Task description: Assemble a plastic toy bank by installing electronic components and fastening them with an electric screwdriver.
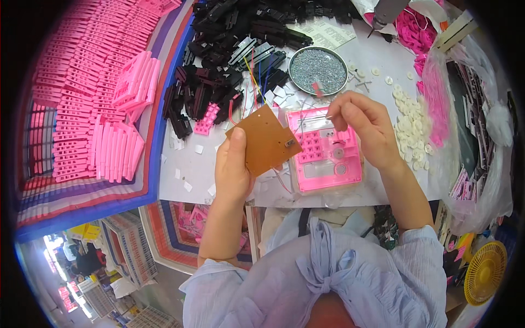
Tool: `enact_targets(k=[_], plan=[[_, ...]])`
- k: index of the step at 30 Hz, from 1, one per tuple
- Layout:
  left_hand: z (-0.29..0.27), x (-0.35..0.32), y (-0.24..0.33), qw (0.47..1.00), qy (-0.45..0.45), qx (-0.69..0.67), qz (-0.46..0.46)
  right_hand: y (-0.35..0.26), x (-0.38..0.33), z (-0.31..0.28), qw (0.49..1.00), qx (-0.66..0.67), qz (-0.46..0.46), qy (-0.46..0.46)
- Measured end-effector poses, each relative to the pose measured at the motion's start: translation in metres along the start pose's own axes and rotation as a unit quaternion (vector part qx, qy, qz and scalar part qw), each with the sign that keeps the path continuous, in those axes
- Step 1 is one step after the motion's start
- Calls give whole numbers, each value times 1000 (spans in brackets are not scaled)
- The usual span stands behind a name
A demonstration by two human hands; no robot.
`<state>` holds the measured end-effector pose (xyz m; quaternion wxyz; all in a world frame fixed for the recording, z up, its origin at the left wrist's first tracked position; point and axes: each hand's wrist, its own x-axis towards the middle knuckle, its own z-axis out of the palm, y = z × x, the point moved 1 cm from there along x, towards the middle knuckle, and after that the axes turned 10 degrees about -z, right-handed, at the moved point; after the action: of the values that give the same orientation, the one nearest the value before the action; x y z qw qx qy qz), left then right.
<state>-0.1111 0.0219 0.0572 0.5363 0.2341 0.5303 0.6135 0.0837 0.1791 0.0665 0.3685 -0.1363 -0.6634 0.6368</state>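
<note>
By the front edge of the white worktop, the pink plastic casing sits open, squarish brown circuit board unfitted, pinched by the left hand; right hand curled, can't tell if pinching anything.

On the white counter, around the pink rectangular plastic casing, a round metal dish of grey metal bits lies at twelve o'clock, black plastic parts at eleven, round white plastic discs near three; at ten, a blue-rimmed crate holds pink plastic parts
</note>
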Motion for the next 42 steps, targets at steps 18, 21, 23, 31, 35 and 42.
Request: enact_targets(k=[18, 21, 23, 31, 35, 42], plan=[[-5, -8, -22, 999, -12, -29, -17, 6, 29, -10, 971, -191, -88, -116], [-8, -8, -26, 998, 8, -56, -21, 3, 14, -4, 923, -295, -242, -41], [-6, -7, -27, 996, 6, -91, -19, -1, 1, 1, 895, -330, -298, -11], [4, -5, -33, 977, -71, -198, -32, 9, -12, 2, 943, -275, -188, -9], [14, -1, -29, 963, -172, -207, 4, 28, -7, 12, 965, -215, -131, -76], [-10, -3, -23, 984, -103, -92, 113, 2, -30, -11, 880, 251, 343, -214]])
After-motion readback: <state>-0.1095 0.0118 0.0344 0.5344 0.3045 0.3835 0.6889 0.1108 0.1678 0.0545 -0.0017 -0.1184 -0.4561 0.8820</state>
